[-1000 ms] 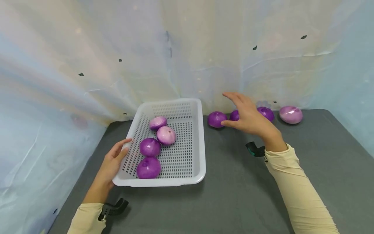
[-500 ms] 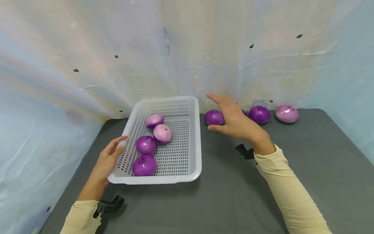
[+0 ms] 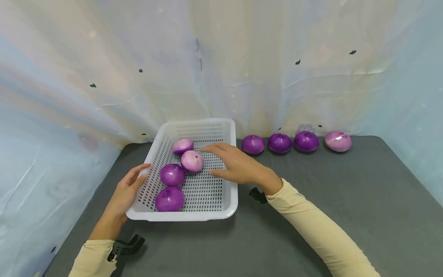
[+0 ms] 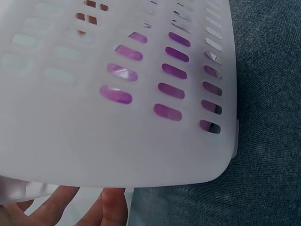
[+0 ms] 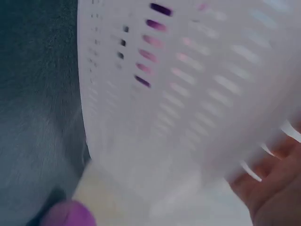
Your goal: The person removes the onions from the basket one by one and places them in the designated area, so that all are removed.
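A white perforated plastic basket [image 3: 230, 192] stands on the dark table with several purple onions [image 3: 170, 199] along its left half; one, a paler onion [image 3: 192, 161], lies near the middle. My left hand [image 3: 126, 192] holds the basket's left rim, and in the left wrist view its fingers [image 4: 114, 207] show at the rim's edge. Over the right side of the basket reaches my right hand [image 3: 238, 165], thumb and fingers spread apart, nothing between them. The right wrist view catches that hand [image 5: 280, 183] above the basket wall [image 5: 150, 141], through whose slots onions show.
Several more onions [image 3: 279, 143] line the back edge of the table [image 3: 311, 200], right of the basket. The rightmost onion [image 3: 338, 141] is paler. A patterned curtain [image 3: 221, 69] hangs close behind the table.
My right hand has moved left and nearer, from above the row of onions to over the basket, uncovering the row. The left hand stays on the rim; the onions have not moved.
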The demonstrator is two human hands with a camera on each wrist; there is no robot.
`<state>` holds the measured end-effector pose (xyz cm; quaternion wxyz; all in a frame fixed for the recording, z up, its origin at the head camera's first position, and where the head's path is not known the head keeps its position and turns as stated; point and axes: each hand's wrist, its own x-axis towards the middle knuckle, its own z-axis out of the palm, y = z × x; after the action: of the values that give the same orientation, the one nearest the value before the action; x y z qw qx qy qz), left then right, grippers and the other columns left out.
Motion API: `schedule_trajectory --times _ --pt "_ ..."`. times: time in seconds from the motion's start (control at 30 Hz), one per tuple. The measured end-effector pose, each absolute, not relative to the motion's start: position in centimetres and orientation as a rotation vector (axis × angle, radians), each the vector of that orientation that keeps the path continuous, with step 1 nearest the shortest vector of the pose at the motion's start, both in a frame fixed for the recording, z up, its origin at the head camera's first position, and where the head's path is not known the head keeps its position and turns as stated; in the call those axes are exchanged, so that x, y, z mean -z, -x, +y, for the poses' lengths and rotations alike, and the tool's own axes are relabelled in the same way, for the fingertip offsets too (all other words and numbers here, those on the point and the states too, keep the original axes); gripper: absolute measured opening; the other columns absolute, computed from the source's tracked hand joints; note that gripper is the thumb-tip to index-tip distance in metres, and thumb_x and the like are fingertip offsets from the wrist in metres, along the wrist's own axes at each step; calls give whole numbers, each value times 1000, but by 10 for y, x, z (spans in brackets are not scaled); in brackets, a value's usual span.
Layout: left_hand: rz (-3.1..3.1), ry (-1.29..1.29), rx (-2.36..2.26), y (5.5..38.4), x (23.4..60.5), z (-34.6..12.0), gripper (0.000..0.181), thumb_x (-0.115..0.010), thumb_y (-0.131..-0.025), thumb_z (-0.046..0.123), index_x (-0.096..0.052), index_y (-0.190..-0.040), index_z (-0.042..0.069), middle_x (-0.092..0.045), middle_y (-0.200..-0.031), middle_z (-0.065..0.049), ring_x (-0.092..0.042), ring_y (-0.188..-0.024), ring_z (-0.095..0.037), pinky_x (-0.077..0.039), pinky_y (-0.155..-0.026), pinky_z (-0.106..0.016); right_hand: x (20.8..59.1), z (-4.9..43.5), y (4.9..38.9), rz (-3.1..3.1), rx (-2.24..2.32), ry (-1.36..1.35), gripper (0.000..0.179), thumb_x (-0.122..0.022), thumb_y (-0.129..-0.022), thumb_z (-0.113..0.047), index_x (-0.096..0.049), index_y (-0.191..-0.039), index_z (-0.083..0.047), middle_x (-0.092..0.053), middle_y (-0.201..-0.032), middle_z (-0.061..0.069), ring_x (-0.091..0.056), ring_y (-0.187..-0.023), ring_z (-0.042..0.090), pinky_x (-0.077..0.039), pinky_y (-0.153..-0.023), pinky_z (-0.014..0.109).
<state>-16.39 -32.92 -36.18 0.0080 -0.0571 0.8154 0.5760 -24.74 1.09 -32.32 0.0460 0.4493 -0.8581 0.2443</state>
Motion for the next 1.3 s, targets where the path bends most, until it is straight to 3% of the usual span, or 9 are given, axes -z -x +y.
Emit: schedule_trajectory --times 0.2,0.43,0.53,0.67,0.8,0.97,1.17,1.3 --pt "2574 178 -1764 165 362 -330 53 -44 -104 48 -35 -153 30 -39 -152 -21 -68 -95 -4 -62 -74 -46 332 -27 276 -2803 -550 -1473 71 -72 -91 -36 -39 -152 -21 -44 -153 2 -44 -141 20 -39 -117 38" --pt "2624 142 -1720 163 361 -331 53 -44 -104 45 -35 -153 26 -42 -150 -23 -69 -94 -5 -62 -72 -45 334 -47 290 -2919 -314 -1453 88 -79 -84 -38 -29 -156 -27 -31 -161 1 -41 -143 22 -42 -114 43" --pt "2629 128 -1698 161 360 -335 53 -45 -104 45 -35 -153 26 -48 -146 -19 -69 -93 -6 -62 -70 -45 336 -53 292 -2950 -309 -1478 97 -82 -80 -38 -25 -158 -29 -21 -165 -2 -33 -148 22 -40 -114 44" --pt "2639 104 -1678 160 360 -337 54 -48 -103 44 -35 -153 24 -56 -136 -5 -70 -92 -6 -62 -69 -45 338 -59 294 -2969 -275 -1524 105 -84 -78 -37 -18 -159 -32 -15 -167 -4 -22 -153 22 -33 -119 44" --pt "2623 77 -1704 161 360 -334 55 -49 -103 44 -36 -152 23 -59 -129 7 -70 -92 -6 -62 -70 -45 339 -61 296 -2985 -221 -1515 104 -85 -77 -34 -20 -158 -34 -22 -164 -2 -23 -152 22 -30 -121 44" --pt "2607 88 -1736 161 359 -332 53 -49 -103 44 -37 -152 25 -59 -124 15 -71 -91 -6 -62 -68 -45 340 -60 297 -2982 -272 -1539 92 -87 -76 -29 -37 -152 -35 -36 -152 0 -45 -133 18 -43 -111 40" --pt "2573 139 -1757 162 357 -332 53 -49 -103 46 -37 -151 28 -58 -129 10 -71 -92 -5 -62 -70 -46 338 -62 296 -2942 -307 -1604 87 -87 -74 -25 -40 -148 -22 -45 -145 -2 -52 -124 15 -45 -109 34" --pt "2564 159 -1761 162 358 -332 53 -49 -102 47 -38 -151 29 -60 -127 12 -70 -93 -5 -62 -71 -46 340 -62 296 -2956 -356 -1602 89 -85 -75 -25 -37 -150 -25 -43 -148 -1 -52 -127 16 -45 -109 35"
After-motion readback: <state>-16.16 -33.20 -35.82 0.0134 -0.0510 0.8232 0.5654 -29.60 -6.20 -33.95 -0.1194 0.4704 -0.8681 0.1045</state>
